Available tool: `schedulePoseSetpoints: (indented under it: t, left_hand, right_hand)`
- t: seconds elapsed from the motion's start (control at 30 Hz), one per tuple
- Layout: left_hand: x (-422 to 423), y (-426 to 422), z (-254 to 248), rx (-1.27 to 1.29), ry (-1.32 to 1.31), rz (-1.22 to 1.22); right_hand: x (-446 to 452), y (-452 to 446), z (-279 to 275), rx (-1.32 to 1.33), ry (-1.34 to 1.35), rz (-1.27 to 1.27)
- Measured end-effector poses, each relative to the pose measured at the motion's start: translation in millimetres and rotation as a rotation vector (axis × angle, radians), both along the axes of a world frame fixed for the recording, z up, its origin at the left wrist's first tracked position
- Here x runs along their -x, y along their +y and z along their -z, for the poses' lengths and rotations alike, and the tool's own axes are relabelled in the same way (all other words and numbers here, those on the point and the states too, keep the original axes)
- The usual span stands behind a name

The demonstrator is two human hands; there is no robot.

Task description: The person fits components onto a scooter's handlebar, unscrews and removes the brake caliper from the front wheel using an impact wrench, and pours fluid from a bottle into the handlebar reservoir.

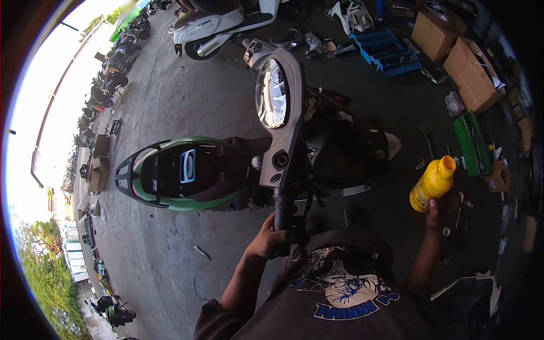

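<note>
My left hand [271, 238] is closed around the black handlebar grip [281, 211] of a scooter. In my right hand [437, 214], off to the right of the scooter, is a yellow plastic bottle [430, 186], tilted, with an orange-yellow neck at its upper end; I cannot tell whether it is capped. The handlebar cover [279, 161] is grey and carries a shiny oval instrument display [272, 93]. Left of it lies the scooter's green-trimmed rear body [226, 199], with a blue-framed object [187, 166] in its dark middle. The scooter's front is dark and partly exposed.
A white scooter [207, 27] stands at the top. To the upper right are a blue toolbox [385, 52] and cardboard boxes [473, 73]. A green metal tray [471, 143] and scattered tools lie right of the bottle. Rows of motorbikes [105, 85] line the left side.
</note>
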State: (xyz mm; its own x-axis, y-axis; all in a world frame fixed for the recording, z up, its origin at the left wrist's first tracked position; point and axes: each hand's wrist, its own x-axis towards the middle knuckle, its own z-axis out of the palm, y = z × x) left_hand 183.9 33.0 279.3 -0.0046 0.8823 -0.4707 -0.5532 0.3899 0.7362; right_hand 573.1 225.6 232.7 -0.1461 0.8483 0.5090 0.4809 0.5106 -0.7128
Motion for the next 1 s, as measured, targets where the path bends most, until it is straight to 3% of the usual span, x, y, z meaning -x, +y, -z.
schedulePoseSetpoints:
  t: [0.23,0.3,0.4,0.5,0.57,0.7,0.8,0.83,0.9,1.0]
  left_hand:
    - [1,-10,-2,0.086,0.136,-0.002]
    - [1,-8,-5,0.073,0.166,0.03]
    - [-1,-6,-9,-0.09,0.47,0.153]
    - [-3,-1,-9,-0.074,0.379,0.175]
    - [-3,2,-9,-0.048,0.292,0.023]
    - [-7,-3,-2,-0.064,0.295,0.017]
    - [-9,-12,23,-0.07,0.39,0.033]
    - [-8,-13,29,-0.074,0.425,0.048]
    - [-7,-13,25,-0.14,0.14,0.042]
    - [22,-34,44,-0.157,0.119,0.161]
  right_hand:
    - [15,5,-13,-0.058,0.043,-0.049]
    - [14,8,-9,0.03,0.101,-0.088]
    - [8,11,4,0.047,0.057,-0.113]
    - [33,7,-9,0.117,0.133,-0.22]
    - [38,5,32,0.172,0.17,-0.35]
    - [62,-24,84,0.46,0.276,-0.607]
    - [100,-41,106,0.478,0.11,-0.806]
    - [116,-50,114,0.486,0.105,-0.812]
    - [149,-65,133,0.671,-0.03,-0.832]
    - [215,-88,175,0.582,-0.013,-0.798]
